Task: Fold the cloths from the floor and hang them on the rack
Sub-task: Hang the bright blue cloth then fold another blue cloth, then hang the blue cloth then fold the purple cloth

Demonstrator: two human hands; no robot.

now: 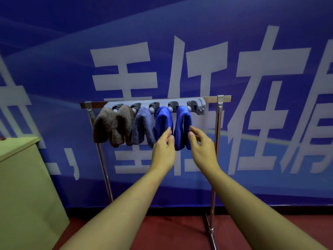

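Observation:
A metal rack [218,123] carries a grey clip holder [200,103] along its top bar. Several folded cloths hang from it: two brown ones [111,127] at the left, a grey-blue one [143,127], then two bright blue ones [163,120]. The rightmost blue cloth [182,127] hangs between my hands. My left hand [163,150] has its fingers relaxed, fingertips at the cloth's left edge. At the cloth's right edge is my right hand [202,147], its fingers loosely bent, holding nothing.
A pale green cabinet [23,186] stands at the left. Behind the rack hangs a blue banner [180,51] with large white characters. Below lies red floor [171,231]; the rack's right leg [211,222] comes down onto it near my right forearm.

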